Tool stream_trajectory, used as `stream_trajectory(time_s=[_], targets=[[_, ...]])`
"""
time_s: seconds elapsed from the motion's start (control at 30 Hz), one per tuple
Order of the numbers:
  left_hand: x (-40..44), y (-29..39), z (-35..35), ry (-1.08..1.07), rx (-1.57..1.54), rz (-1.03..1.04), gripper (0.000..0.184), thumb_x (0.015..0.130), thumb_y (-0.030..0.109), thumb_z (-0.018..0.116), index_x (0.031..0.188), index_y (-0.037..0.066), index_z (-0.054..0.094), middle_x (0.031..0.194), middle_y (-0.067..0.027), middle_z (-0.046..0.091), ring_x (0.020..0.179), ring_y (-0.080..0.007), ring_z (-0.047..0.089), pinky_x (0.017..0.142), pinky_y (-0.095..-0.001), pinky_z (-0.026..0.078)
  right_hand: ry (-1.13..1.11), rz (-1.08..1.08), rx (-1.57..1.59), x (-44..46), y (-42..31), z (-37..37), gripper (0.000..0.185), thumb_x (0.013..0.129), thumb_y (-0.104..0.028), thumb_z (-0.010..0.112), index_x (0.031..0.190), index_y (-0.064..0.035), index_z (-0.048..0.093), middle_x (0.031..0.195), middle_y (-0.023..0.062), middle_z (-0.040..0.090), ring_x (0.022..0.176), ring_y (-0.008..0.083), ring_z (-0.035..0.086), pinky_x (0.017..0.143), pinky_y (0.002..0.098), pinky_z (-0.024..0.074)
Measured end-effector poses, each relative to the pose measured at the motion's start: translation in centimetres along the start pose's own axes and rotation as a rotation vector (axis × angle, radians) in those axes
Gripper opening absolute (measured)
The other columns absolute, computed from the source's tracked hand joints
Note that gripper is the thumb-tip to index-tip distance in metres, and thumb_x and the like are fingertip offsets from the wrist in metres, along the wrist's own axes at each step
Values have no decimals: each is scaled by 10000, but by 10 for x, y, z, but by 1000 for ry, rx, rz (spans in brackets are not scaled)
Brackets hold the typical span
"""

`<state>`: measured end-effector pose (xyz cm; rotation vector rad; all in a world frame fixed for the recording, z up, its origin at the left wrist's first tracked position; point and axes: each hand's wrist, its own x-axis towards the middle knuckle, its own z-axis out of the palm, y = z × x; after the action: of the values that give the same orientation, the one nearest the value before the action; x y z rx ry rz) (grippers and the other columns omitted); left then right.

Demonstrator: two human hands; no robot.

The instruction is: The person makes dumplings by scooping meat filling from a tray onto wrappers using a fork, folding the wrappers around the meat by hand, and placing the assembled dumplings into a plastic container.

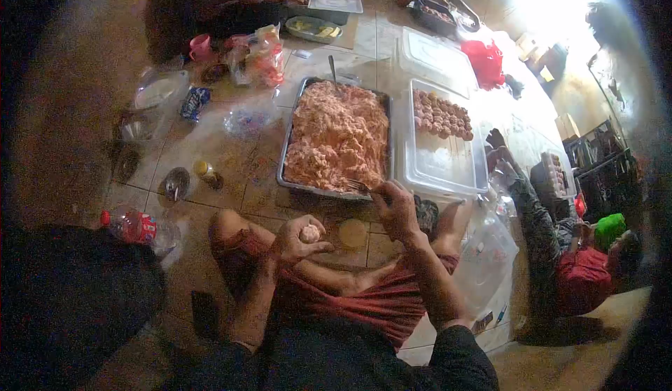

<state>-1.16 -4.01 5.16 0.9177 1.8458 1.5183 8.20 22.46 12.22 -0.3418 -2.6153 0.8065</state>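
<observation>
My left hand (pixel 292 242) is curled around a small pale ball of meat mixture (pixel 310 233), above my crossed legs. In my right hand (pixel 393 212) is a fork (pixel 358 185), its tines at the near right edge of the pinkish ground mixture (pixel 336 135). That mixture is heaped in a large metal tray (pixel 281 172) on the floor before me. A spoon handle (pixel 332 67) sticks up at the tray's far side. Right of the tray, a clear plastic container (pixel 441 170) holds rows of shaped balls (pixel 442 114) at its far end.
A lid (pixel 437 55) lies beyond the container. On the left are a plastic bottle (pixel 136 227), a yellow-capped jar (pixel 204 169), a blue packet (pixel 195 102) and plastic bags (pixel 255 58). Another person (pixel 203 6) sits at the far left, and one in red (pixel 584 279) at right.
</observation>
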Motion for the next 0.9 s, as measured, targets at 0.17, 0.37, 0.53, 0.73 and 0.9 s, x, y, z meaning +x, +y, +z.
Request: stream_trajectory(time_s=[0.17, 0.37, 0.53, 0.73, 0.9], targets=[[8, 16, 2, 141, -127, 108, 382, 775, 233, 899, 1012, 48, 663, 902, -37, 698, 846, -98, 621, 755, -297, 531, -67, 160, 296, -13, -12, -10, 123, 914, -99, 703, 1005, -17, 694, 909, 133, 693, 830, 250, 676, 762, 348, 534], [22, 15, 4, 34, -216, 142, 283, 811, 195, 849, 965, 41, 668, 850, -48, 693, 821, -111, 615, 735, -314, 518, -184, 76, 398, -30, -58, -18, 147, 860, -34, 717, 1004, -24, 692, 927, 126, 672, 855, 275, 670, 767, 345, 535], [28, 5, 1, 184, 47, 115, 294, 801, 214, 856, 895, 48, 631, 769, -16, 671, 742, -64, 585, 661, -285, 501, -193, -137, 167, -48, -66, -23, 202, 842, -45, 691, 1040, -58, 658, 928, 137, 618, 821, 359, 633, 735, 406, 530], [14, 41, 3, 41, -160, 134, 322, 828, 307, 832, 882, 58, 636, 749, -17, 670, 693, -75, 577, 606, -291, 485, -83, -32, 230, -54, -86, -37, 91, 884, -46, 696, 911, 1, 623, 827, 172, 605, 771, 370, 636, 677, 416, 513], [31, 19, 8, 136, 14, 87, 358, 843, 362, 799, 832, 42, 637, 742, -70, 681, 679, -117, 601, 646, -306, 502, -43, -16, 252, -58, -94, -20, 84, 914, -61, 672, 913, 4, 618, 813, 181, 596, 761, 385, 617, 660, 439, 490]])
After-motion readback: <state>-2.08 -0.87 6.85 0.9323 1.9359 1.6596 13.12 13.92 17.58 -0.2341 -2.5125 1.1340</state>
